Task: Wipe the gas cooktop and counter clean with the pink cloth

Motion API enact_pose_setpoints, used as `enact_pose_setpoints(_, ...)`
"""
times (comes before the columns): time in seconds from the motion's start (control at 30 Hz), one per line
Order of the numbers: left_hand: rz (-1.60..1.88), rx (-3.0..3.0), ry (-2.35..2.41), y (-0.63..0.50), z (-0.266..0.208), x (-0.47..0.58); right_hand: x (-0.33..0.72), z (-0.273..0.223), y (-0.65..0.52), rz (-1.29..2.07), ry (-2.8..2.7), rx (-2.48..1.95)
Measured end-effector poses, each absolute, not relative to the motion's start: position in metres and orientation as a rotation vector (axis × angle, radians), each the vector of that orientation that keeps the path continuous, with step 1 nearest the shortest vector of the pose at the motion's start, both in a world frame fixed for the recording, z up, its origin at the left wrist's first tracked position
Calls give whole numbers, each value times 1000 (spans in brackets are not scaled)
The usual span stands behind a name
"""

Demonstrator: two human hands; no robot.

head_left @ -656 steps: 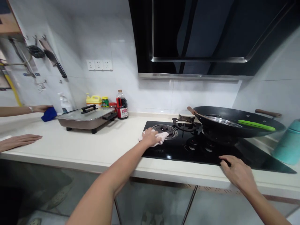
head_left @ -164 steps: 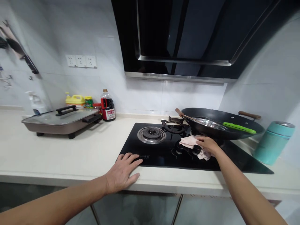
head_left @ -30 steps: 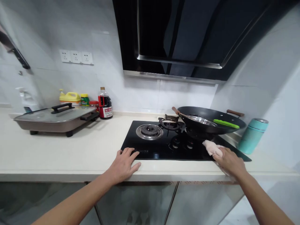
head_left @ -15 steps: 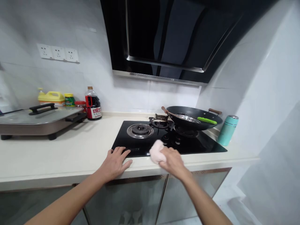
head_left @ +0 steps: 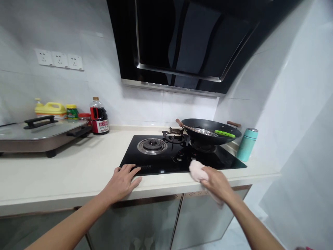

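Note:
My right hand [head_left: 216, 181] is closed around a pale pink cloth [head_left: 197, 170] at the front edge of the black glass cooktop [head_left: 153, 165], below its control knobs. Part of the cloth hangs down under the hand. My left hand [head_left: 123, 181] rests with spread fingers at the cooktop's front left corner, its fingertips on the glass and its thumb over the counter. A black wok [head_left: 214, 138] with wooden handles sits on the right burner. Inside the wok lie a shiny metal piece and a bright green-handled utensil [head_left: 225, 133].
A turquoise flask [head_left: 246, 146] stands right of the cooktop. On the left are a lidded electric pan [head_left: 39, 139], a dark sauce bottle [head_left: 99, 118] and a yellow jug [head_left: 53, 109]. Overhead slants a black range hood [head_left: 166, 41]. The counter [head_left: 99, 163] ends at a front edge above glass cabinet doors.
My right hand has moved the cloth to the right along the cooktop's front edge. My left hand has stayed at the corner. The whole view has shifted slightly.

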State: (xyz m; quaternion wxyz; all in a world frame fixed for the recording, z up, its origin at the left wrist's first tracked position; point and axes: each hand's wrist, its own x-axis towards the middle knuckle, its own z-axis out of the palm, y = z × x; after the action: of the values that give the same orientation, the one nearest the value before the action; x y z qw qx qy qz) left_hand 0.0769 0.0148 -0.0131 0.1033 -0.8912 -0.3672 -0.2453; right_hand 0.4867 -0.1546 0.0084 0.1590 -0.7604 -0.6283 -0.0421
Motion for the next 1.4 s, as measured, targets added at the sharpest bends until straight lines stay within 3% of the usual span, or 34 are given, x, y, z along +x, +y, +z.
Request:
enact_pose_setpoints(0.13,-729,-2629,-1083,14,-13,78,566,9,-176,-73,-1382,-2331)
enact_pose_setpoints(0.33,-646,-2631,-1116,9,-7,78,655,12,-143,-379,-1179,-2577)
enact_pose_setpoints(0.43,-618,-2639,-1114,9,-7,79,664,11,-112,-224,-1189,-2706)
enact_pose_setpoints(0.83,-541,-2659,-1154,5,0,82,587,11,-81,-291,-1779,-2409)
enact_pose_setpoints(1.13,-591,-2641,-1191,2,-2,85,524,-11,-124,-373,-1852,-2122)
enact_pose_setpoints(1.4,-570,-2651,-1212,3,-2,88,416,10,-100,-249,-1927,-2054)
